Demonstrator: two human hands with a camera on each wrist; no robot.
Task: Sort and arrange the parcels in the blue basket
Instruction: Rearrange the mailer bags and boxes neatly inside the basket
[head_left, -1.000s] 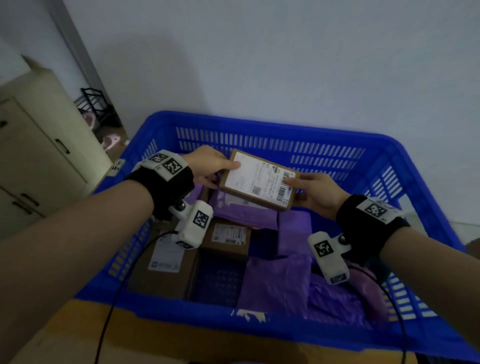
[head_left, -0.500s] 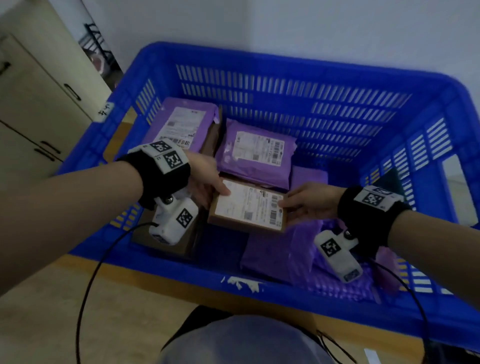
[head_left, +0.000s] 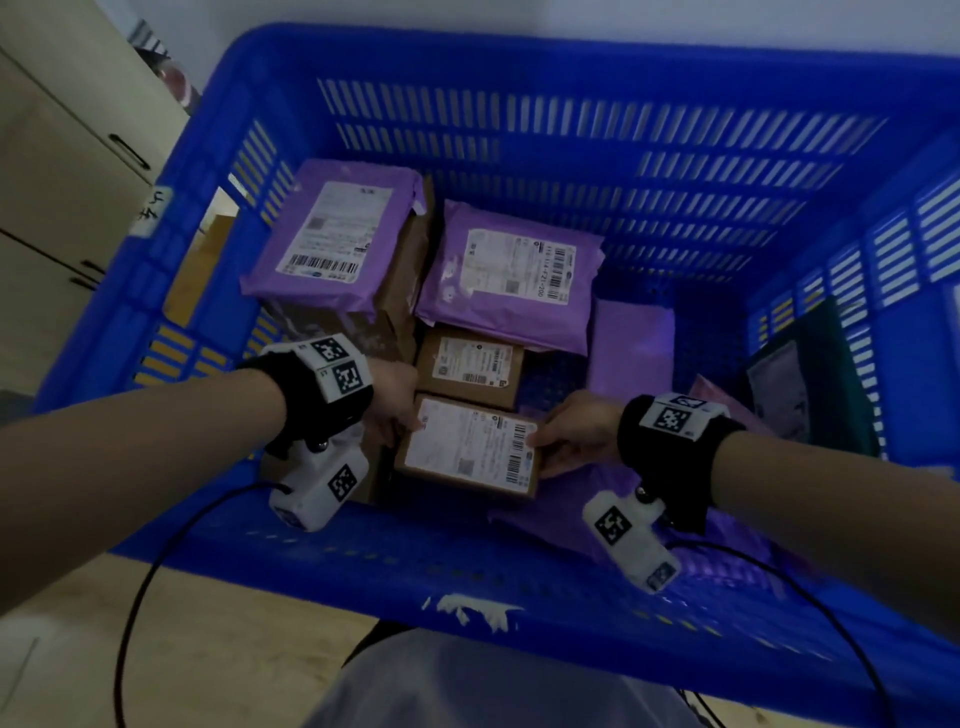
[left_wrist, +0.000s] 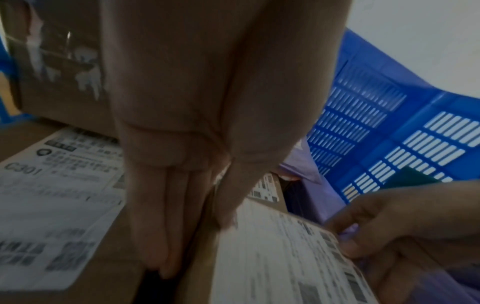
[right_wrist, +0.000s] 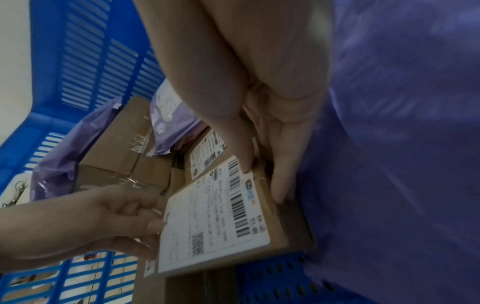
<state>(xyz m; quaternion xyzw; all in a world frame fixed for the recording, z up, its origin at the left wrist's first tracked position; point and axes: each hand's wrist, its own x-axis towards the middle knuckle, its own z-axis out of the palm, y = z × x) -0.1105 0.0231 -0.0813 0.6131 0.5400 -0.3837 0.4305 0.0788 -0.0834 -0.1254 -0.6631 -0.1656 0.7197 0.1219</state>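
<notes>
A flat brown cardboard parcel (head_left: 470, 453) with a white label sits low in the blue basket (head_left: 571, 62), near its front wall. My left hand (head_left: 397, 402) grips its left edge, thumb on top. My right hand (head_left: 569, 434) pinches its right edge, thumb on the barcode. The same parcel (right_wrist: 221, 218) shows in the right wrist view between both hands, and the parcel (left_wrist: 280, 257) in the left wrist view too. A smaller brown box (head_left: 470, 364) lies just behind it.
Two purple mailers (head_left: 335, 234) (head_left: 511, 278) lie at the back on brown boxes. More purple bags (head_left: 631, 345) fill the right side, with a dark green item (head_left: 826, 374) against the right wall. A beige cabinet (head_left: 62, 156) stands left of the basket.
Both hands have lowered the brown parcel from above the basket down toward its front, in front of the smaller brown box. The head view has tilted downward.
</notes>
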